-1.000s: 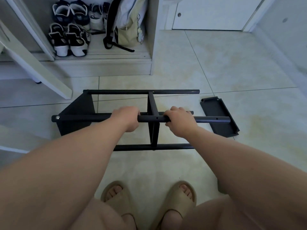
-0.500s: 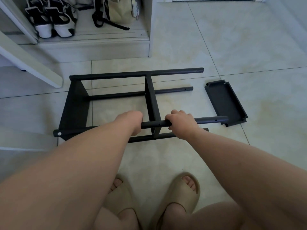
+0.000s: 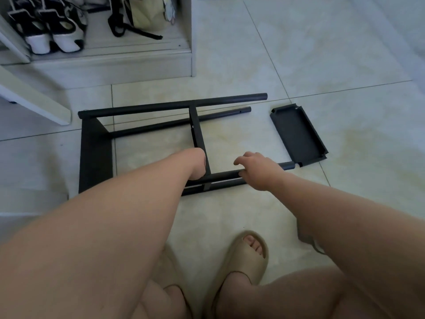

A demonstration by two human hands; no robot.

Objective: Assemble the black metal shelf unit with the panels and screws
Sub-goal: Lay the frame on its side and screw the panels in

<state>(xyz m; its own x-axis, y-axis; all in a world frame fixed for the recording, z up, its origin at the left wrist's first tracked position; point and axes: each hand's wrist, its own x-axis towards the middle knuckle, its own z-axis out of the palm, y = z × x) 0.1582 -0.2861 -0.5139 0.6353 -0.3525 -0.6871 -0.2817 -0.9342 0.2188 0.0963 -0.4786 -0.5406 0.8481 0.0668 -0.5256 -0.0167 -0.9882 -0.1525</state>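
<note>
Lowered since a moment ago, the black metal shelf frame (image 3: 197, 134) now lies on the pale tiled floor (image 3: 322, 65), and the right hand (image 3: 257, 172) has loosened. Its fingers (image 3: 240, 161) are lifted and relaxed, the grip open, with the thumb at the near round tube (image 3: 288, 166). The left hand (image 3: 195, 164) is foreshortened behind its own forearm. Its fingers are hidden, so I cannot tell whether its grip holds the tube. The same forearm covers the near tube's left part.

The frame's long axis runs left to right. Its open tube ends point right, and a solid end panel (image 3: 95, 153) closes the left. Close by on the right lies a loose black tray-shaped panel (image 3: 299, 134), rim up. One beige sandal (image 3: 248, 256) shows below. Black-and-white shoes (image 3: 57, 35) in a white cabinet are cut off at the top edge.
</note>
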